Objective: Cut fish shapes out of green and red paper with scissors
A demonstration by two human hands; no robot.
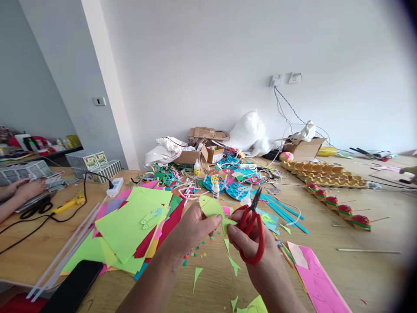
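A light green paper fish (210,206), with an eye and a curved line drawn at its head, is pinched between the thumb and fingers of my left hand (200,226). Red-handled scissors (260,239) hang on my right hand (249,245), their dark blades pointing up and away from the paper. The fingertips of my right hand also touch the fish's tail. Below the hands lie green paper scraps (233,264) and small coloured paper dots. To the left is a stack of coloured sheets (120,226) with small cut fish on top.
A black phone (73,287) lies at the front left, beside white strips. Pink paper (321,278) lies at right. Decorated egg-carton pieces (345,211) and a glue bottle (215,190) stand farther back. Another person's hands (24,191) work at far left near a yellow glue gun (70,202).
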